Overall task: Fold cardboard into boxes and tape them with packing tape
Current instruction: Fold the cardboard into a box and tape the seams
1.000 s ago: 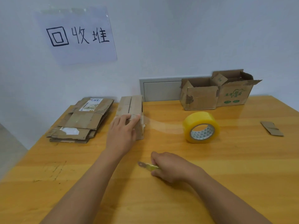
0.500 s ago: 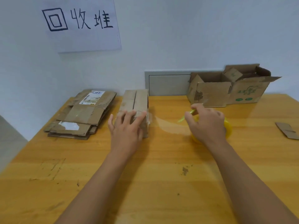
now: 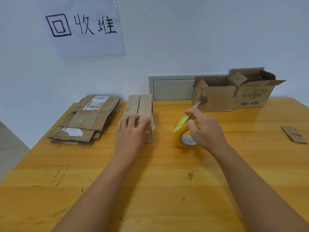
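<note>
A small folded cardboard box (image 3: 139,106) lies on the wooden table (image 3: 150,181), its top flaps closed with a seam down the middle. My left hand (image 3: 132,131) rests flat on the box's near end, fingers straight. A yellow roll of packing tape (image 3: 184,138) stands on edge to the right of the box. My right hand (image 3: 204,129) is over the roll and grips a small yellow-handled cutter (image 3: 189,116), whose blade points up and away. The stretch of tape between roll and box is hard to make out.
A stack of flattened cardboard (image 3: 85,121) lies at the left. Two open boxes (image 3: 234,92) stand against the back wall on the right. A small cardboard scrap (image 3: 294,134) lies near the right edge. A paper sign (image 3: 83,25) hangs on the wall.
My right hand picked the cutter up from the near table and carried it over to the tape roll, where it now holds the blade raised. My left hand stayed on the box.
</note>
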Motion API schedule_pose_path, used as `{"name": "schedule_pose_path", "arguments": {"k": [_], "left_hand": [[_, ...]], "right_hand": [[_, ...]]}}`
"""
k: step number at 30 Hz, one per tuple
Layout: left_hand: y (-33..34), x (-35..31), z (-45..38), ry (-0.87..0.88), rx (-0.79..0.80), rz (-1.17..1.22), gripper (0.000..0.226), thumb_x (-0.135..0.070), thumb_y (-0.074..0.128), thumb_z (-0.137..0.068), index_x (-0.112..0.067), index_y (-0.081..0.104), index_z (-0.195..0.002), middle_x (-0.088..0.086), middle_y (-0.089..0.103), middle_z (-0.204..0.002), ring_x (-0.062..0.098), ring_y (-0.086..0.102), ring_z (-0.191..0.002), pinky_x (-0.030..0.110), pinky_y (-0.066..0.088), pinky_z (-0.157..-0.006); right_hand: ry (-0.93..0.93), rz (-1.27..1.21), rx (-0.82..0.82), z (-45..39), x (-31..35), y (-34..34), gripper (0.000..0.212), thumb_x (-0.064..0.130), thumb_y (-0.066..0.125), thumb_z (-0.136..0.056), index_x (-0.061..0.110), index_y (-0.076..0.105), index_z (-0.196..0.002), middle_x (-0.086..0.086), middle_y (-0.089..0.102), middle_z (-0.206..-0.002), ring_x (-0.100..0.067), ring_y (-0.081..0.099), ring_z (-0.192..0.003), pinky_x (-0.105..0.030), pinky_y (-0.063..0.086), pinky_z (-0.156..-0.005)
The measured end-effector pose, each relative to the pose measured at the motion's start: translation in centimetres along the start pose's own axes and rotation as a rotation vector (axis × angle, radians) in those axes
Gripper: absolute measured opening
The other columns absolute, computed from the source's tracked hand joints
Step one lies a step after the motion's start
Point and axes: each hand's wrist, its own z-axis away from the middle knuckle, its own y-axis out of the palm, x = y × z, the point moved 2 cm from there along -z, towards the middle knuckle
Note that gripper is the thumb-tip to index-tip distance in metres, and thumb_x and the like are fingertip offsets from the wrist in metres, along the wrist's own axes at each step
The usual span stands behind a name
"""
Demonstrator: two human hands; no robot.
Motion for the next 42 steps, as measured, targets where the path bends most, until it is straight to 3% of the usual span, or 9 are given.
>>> {"name": "schedule_pose_path", "arguments": {"k": [7, 13, 19, 22, 25, 30, 32, 36, 42], "left_hand": [[0.7, 0.5, -0.3, 0.057, -0.067, -0.031, 0.04, -0.024, 0.075, -0.085, -0.024, 0.062, -0.123, 0.012, 0.056, -0.123, 0.035, 0.046, -0.119, 0.05, 0.035, -0.107], [1.4, 0.3, 0.3, 0.038, -0.115, -0.054, 0.045, -0.02, 0.076, -0.083, -0.021, 0.061, -0.126, 0.013, 0.058, -0.128, 0.036, 0.045, -0.129, 0.05, 0.034, -0.111], [2.0, 0.6, 0.5, 0.003, -0.084, 0.036, 0.05, -0.02, 0.075, -0.085, -0.024, 0.056, -0.13, 0.012, 0.054, -0.135, 0.033, 0.049, -0.127, 0.046, 0.041, -0.1], [1.6, 1.0, 0.5, 0.024, -0.073, 0.059, 0.048, -0.028, 0.072, -0.086, -0.028, 0.057, -0.132, 0.008, 0.054, -0.136, 0.029, 0.047, -0.128, 0.046, 0.036, -0.102], [1.2, 1.4, 0.4, 0.019, -0.094, 0.023, 0.041, -0.041, 0.062, -0.089, -0.035, 0.058, -0.13, 0.001, 0.054, -0.133, 0.022, 0.045, -0.127, 0.048, 0.028, -0.103], [1.1, 1.5, -0.1, -0.006, -0.159, 0.09, 0.029, -0.034, 0.055, -0.094, -0.036, 0.066, -0.122, -0.003, 0.061, -0.121, 0.022, 0.051, -0.118, 0.053, 0.023, -0.105], [1.0, 1.5, -0.2, -0.018, -0.195, 0.104, 0.03, -0.026, 0.055, -0.094, -0.035, 0.067, -0.12, -0.004, 0.063, -0.117, 0.02, 0.052, -0.114, 0.053, 0.022, -0.106], [1.0, 1.3, -0.2, -0.013, -0.216, 0.121, 0.028, -0.018, 0.06, -0.092, -0.032, 0.069, -0.115, 0.0, 0.064, -0.114, 0.024, 0.055, -0.112, 0.052, 0.02, -0.111], [0.7, 1.3, -0.4, -0.002, -0.187, 0.146, 0.03, -0.013, 0.054, -0.091, -0.025, 0.072, -0.112, 0.005, 0.065, -0.113, 0.03, 0.06, -0.109, 0.042, 0.017, -0.119]], "right_hand": [[-0.124, 0.149, 0.039, -0.4, 1.4, 1.5, 0.051, 0.027, 0.038, -0.082, 0.016, 0.061, -0.127, -0.004, 0.068, -0.106, -0.023, 0.059, -0.102, -0.04, 0.04, -0.097], [-0.22, 0.273, -0.08, -0.5, 1.0, 2.5, 0.045, 0.019, 0.048, -0.081, 0.011, 0.062, -0.124, -0.005, 0.069, -0.094, -0.029, 0.061, -0.095, -0.043, 0.046, -0.084], [-0.522, 0.294, -0.276, 0.6, 2.5, 5.5, 0.035, 0.029, 0.056, -0.086, 0.008, 0.065, -0.112, -0.007, 0.07, -0.092, -0.027, 0.064, -0.082, -0.036, 0.054, -0.062], [-0.447, 0.094, -0.265, 1.2, 3.2, 7.9, 0.041, 0.045, 0.062, -0.089, 0.011, 0.059, -0.112, -0.004, 0.067, -0.095, -0.02, 0.062, -0.081, -0.027, 0.051, -0.063], [-0.297, -0.147, -0.222, 1.4, 3.6, 9.0, 0.043, 0.046, 0.061, -0.09, 0.01, 0.06, -0.113, 0.001, 0.064, -0.099, -0.008, 0.055, -0.083, -0.015, 0.043, -0.071], [-0.076, -0.445, -0.2, 1.9, 3.3, 9.5, 0.036, 0.04, 0.051, -0.093, 0.017, 0.062, -0.119, 0.016, 0.062, -0.089, 0.002, 0.057, -0.075, -0.02, 0.045, -0.066], [-0.033, -0.497, -0.211, 1.8, 3.0, 9.7, 0.035, 0.035, 0.054, -0.091, 0.017, 0.064, -0.119, 0.015, 0.064, -0.089, 0.004, 0.056, -0.073, -0.019, 0.045, -0.067], [-0.02, -0.482, -0.229, 2.0, 3.1, 9.6, 0.032, 0.02, 0.062, -0.087, 0.013, 0.067, -0.117, 0.008, 0.07, -0.102, -0.005, 0.065, -0.089, -0.029, 0.054, -0.077], [0.004, -0.49, -0.174, 2.2, 3.3, 9.5, 0.05, 0.041, 0.05, -0.087, 0.014, 0.064, -0.126, 0.0, 0.07, -0.107, -0.007, 0.061, -0.087, -0.025, 0.05, -0.077]]}}
